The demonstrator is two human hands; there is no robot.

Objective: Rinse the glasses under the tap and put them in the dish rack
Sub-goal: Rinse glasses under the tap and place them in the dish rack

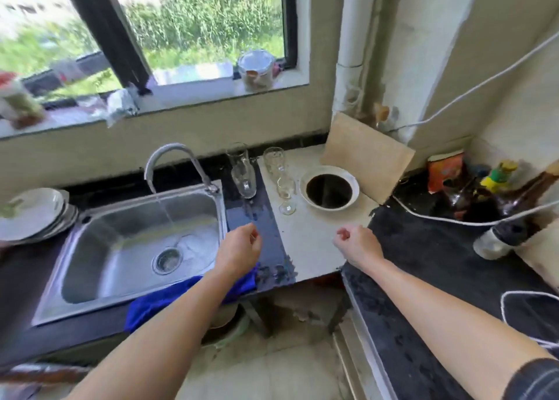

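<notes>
Two hands in view, both empty. Left hand (242,247) hovers over the dark wet counter strip (257,218) just right of the sink (106,263). Its fingers are loosely curled inward and hold nothing. Right hand (358,245) hovers over the pale slab (308,242). Its fingers are likewise loosely curled, with the thumb near the forefinger, and hold nothing.

A blue cloth (187,297) is draped over the sink's front edge, under the left forearm. The basin holds no glass.

The tap (169,151) is running, and its stream (163,209) falls into the basin, left of the left hand.

The glasses (244,183) stand beyond both hands, near the back wall. There appear to be four, though clear glass overlaps and the count is uncertain. Two are on the dark strip and two on the pale slab. The nearest is a stemmed glass (286,189), just beside a white bowl (354,185) of dark liquid.

No dish rack is visible. A stack of plates (33,215) sits left of the sink.

Judgement:
- Step in hand is the reach for a first glass. Rinsing has not begun.
- The next move calls for opening the fingers and reaching forward.
- One glass should be closed round at its body without knocking its close neighbours or the bowl.
- It is then carried left under the stream.
</notes>
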